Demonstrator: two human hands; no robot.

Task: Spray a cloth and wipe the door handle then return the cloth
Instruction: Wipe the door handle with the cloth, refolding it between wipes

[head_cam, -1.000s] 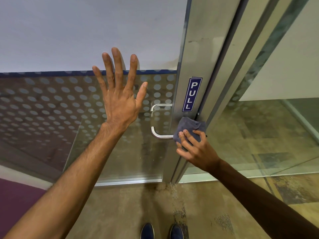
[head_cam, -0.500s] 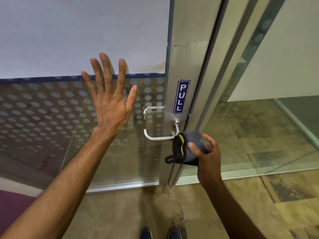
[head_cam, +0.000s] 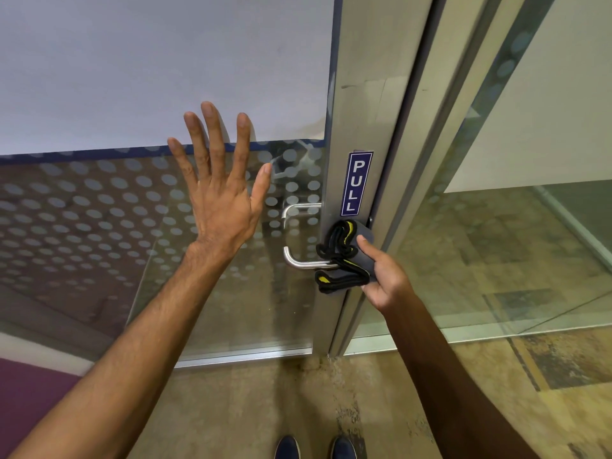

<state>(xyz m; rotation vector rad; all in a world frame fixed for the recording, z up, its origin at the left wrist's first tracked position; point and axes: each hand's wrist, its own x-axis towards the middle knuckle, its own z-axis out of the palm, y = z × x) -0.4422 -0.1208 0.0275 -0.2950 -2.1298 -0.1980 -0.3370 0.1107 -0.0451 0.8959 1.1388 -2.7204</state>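
Folded grey cloth point(head_cam: 361, 256) with black-and-yellow trim, wrapped over the inner end of the steel door handle point(head_cam: 299, 261), right where the lever meets the aluminium door frame point(head_cam: 361, 104), just below the blue PULL sticker point(head_cam: 357, 183). Pinched closed in the right hand point(head_cam: 385, 276), thumb on top, other fingers tucked underneath and mostly hidden. Curved outer end of the lever poking out bare to the left of the cloth.

Left hand point(head_cam: 222, 200) spread wide open, holding nothing, flat against the dotted glass panel point(head_cam: 99, 226) near the frame-side edge, apparently bracing the door. Can't say for sure how hard it's pressing.

Looks like mid-wipe, cloth return not yet started. No spray bottle anywhere in view.

Tips for doing this bit well, just my take:
- Keep the cloth cupped all the way round the bar, not just on top, so the underside gets cleaned too.
- Slide from the frame end out toward the bend, then back.
- Don't skip the round base by the frame, grime probably collects there.
- Keep that flat palm on the glass so the door doesn't swing while rubbing.
- Watch the loose trim edge hanging below, could snag on the lever.

Shoes point(head_cam: 288, 447) at the bottom edge, floor otherwise plain.
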